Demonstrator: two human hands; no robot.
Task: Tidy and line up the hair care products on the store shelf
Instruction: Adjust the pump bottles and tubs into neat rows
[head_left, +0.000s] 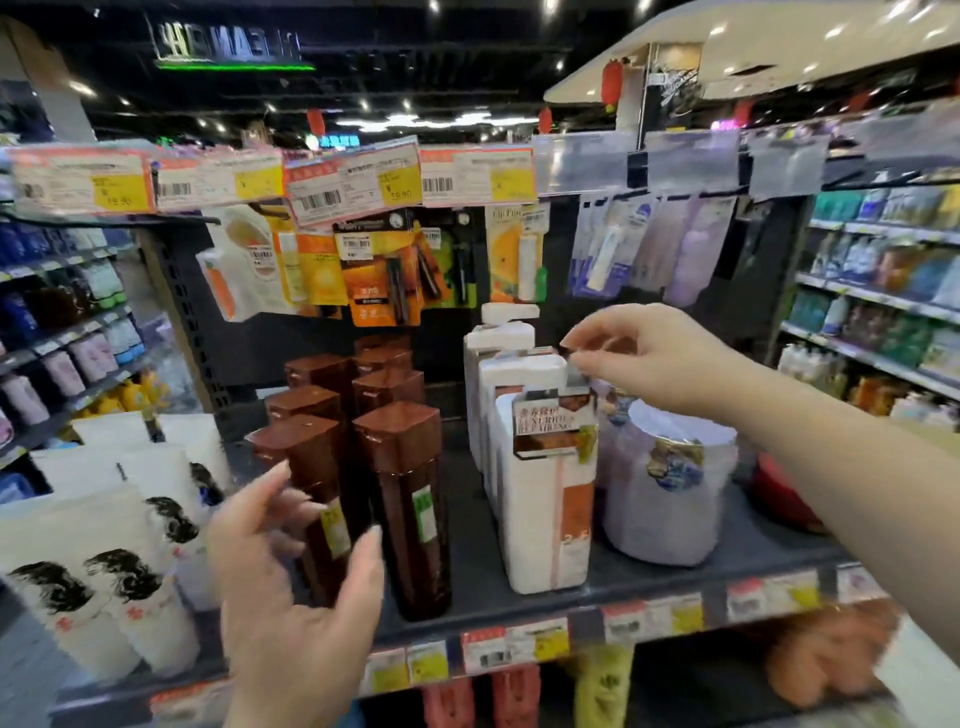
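brown bottles (410, 499), pinched tag (574, 372), lilac jar (670, 499)

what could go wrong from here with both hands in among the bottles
The left hand reaches round the front brown bottle. These tall bottles stand packed close, so a nudge could topple its neighbours.
The right hand pinches a tag on top of a white bottle. A pull may tear the tag or tip that bottle toward the purple jar nearby.

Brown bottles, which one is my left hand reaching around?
The front-left brown bottle; it alone sits between the thumb and fingers of the left hand.
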